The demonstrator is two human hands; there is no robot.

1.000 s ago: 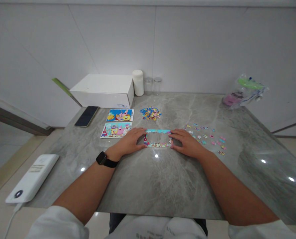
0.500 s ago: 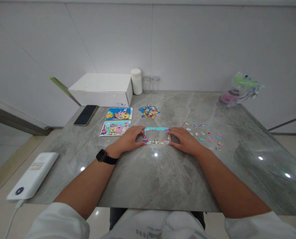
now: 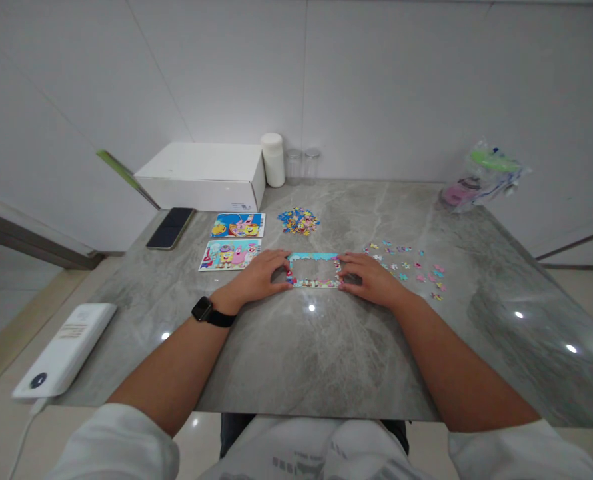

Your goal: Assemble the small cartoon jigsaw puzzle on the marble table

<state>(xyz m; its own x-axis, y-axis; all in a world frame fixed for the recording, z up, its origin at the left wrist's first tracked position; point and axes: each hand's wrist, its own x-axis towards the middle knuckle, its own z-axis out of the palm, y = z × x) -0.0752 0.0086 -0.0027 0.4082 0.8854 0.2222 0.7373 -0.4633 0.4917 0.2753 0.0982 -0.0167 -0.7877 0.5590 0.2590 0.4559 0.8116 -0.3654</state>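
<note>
A small jigsaw border frame (image 3: pixel 313 257), pieced together with an empty middle, lies flat on the grey marble table (image 3: pixel 326 347). My left hand (image 3: pixel 256 275), with a black watch on the wrist, rests flat against the frame's left end, fingers stretched out. At the right end my right hand (image 3: pixel 371 277) lies the same way, fingers touching the frame's edge. Neither hand holds anything. Scattered loose puzzle pieces (image 3: pixel 409 267) lie just right of my right hand. A heap of pieces (image 3: pixel 298 221) sits behind the frame.
Two cartoon picture cards (image 3: pixel 231 253) lie left of the frame, a black phone (image 3: pixel 169 227) further left. A white box (image 3: pixel 204 175), a white jar (image 3: pixel 273 159) and two clear jars stand at the back. A plastic bag (image 3: pixel 481 177) is back right, a white power bank (image 3: pixel 64 347) near left.
Both hands stay pressed on the frame's ends; the frame and hands sit slightly higher in view as the head tilted. Nothing was picked up or let go.
</note>
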